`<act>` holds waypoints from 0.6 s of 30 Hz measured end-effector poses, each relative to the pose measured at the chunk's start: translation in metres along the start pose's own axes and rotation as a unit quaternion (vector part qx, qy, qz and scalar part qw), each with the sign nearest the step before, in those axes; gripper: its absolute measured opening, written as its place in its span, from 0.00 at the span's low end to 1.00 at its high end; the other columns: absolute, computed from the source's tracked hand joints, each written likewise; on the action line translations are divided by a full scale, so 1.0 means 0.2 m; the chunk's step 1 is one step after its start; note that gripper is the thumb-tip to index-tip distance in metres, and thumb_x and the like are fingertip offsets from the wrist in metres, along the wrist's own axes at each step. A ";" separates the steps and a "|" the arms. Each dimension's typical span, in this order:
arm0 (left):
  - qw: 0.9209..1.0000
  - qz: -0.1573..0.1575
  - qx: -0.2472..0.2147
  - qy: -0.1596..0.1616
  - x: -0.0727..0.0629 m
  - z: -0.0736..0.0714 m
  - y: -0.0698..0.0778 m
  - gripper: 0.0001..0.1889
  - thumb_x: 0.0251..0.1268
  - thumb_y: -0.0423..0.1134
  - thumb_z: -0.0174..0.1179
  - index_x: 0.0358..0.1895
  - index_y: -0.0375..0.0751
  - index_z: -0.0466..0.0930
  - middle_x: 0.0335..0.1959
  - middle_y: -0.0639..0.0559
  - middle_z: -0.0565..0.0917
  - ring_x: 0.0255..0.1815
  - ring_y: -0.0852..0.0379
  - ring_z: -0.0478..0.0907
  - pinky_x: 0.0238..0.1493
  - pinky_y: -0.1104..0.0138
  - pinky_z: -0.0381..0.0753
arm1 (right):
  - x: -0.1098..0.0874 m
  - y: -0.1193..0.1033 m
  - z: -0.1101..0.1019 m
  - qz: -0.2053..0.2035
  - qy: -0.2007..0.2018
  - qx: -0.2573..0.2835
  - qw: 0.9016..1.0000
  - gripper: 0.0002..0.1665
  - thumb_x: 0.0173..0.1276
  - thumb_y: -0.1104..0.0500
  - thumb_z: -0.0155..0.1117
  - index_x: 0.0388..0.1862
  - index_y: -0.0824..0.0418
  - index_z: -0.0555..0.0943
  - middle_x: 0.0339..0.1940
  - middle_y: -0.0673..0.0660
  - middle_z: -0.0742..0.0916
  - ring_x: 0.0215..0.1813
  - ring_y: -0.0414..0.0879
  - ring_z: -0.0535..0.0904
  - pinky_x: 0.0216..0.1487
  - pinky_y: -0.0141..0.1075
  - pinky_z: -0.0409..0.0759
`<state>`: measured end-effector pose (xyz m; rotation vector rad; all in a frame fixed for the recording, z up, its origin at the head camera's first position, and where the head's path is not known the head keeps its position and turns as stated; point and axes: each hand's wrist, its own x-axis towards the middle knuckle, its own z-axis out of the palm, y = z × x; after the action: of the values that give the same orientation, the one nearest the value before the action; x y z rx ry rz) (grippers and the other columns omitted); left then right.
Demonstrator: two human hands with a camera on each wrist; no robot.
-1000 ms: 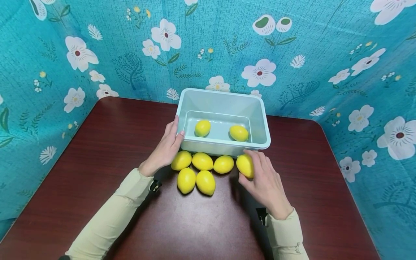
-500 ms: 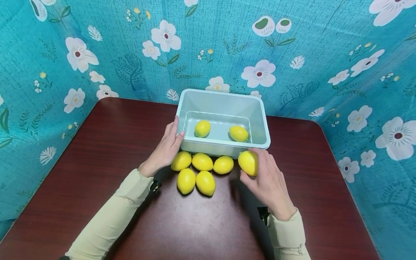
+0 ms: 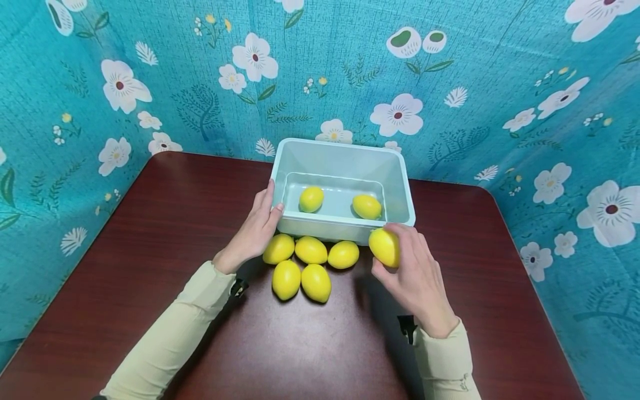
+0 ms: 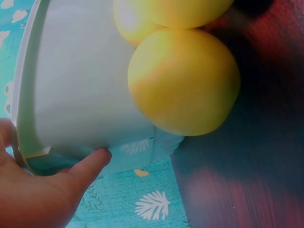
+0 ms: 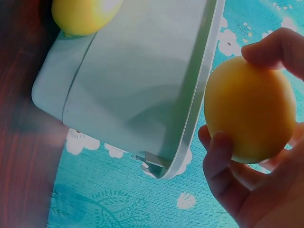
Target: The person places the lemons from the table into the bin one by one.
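My right hand (image 3: 415, 272) holds a yellow lemon (image 3: 384, 248) between thumb and fingertips, off the table, just in front of the right front corner of a pale blue plastic bin (image 3: 330, 223). In the right wrist view this lemon (image 5: 251, 109) is beside the bin's rim. My left hand (image 3: 254, 230) holds the bin at its left front corner; in the left wrist view its digits lie on either side of the rim (image 4: 20, 95). Two lemons lie inside the bin, one left (image 3: 311, 199) and one right (image 3: 367, 206).
Several lemons (image 3: 311, 250) lie along the bin's front wall, with two more (image 3: 286, 280) in front of them. The dark red-brown table (image 3: 300, 355) ends at a blue flowered cloth (image 3: 320, 72) behind the bin and at both sides.
My right hand has lifted the lemon from the table and brought it slightly up and to the right, towards the bin's rim. My left hand stays on the bin.
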<state>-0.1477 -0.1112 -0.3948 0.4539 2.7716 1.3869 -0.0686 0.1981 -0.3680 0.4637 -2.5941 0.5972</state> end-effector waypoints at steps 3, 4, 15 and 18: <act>1.000 -0.001 -0.001 0.001 0.00 0.00 0.00 0.34 0.80 0.48 0.34 0.78 0.41 0.31 0.77 0.41 0.47 0.73 0.46 0.55 0.73 0.50 0.55 | 0.00 0.00 0.00 -0.006 0.004 -0.003 1.000 0.36 0.51 0.58 0.70 0.60 0.60 0.71 0.55 0.58 0.79 0.48 0.51 0.73 0.35 0.49 0.82; 1.000 0.000 -0.001 0.002 0.00 0.00 0.00 0.34 0.80 0.48 0.34 0.78 0.41 0.31 0.77 0.40 0.47 0.73 0.46 0.55 0.73 0.50 0.55 | 0.01 0.00 0.00 -0.008 0.006 -0.004 1.000 0.35 0.51 0.58 0.70 0.60 0.60 0.71 0.55 0.58 0.79 0.48 0.51 0.73 0.35 0.50 0.82; 1.000 0.004 -0.002 0.002 0.00 0.00 -0.01 0.33 0.80 0.48 0.34 0.78 0.40 0.31 0.77 0.40 0.47 0.73 0.46 0.54 0.73 0.50 0.55 | 0.03 0.02 -0.01 -0.020 0.006 0.008 1.000 0.35 0.50 0.60 0.71 0.59 0.62 0.72 0.59 0.60 0.76 0.54 0.53 0.73 0.44 0.49 0.81; 1.000 0.004 -0.002 0.002 0.00 0.00 -0.01 0.34 0.80 0.48 0.34 0.78 0.41 0.30 0.77 0.40 0.47 0.73 0.47 0.54 0.73 0.50 0.55 | 0.04 0.02 -0.01 -0.026 0.005 0.017 1.000 0.34 0.50 0.61 0.71 0.59 0.63 0.72 0.59 0.61 0.75 0.55 0.54 0.73 0.48 0.50 0.80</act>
<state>-0.1485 -0.1116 -0.3963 0.4627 2.7740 1.3961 -0.0763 0.2008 -0.3639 0.5350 -2.5569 0.6267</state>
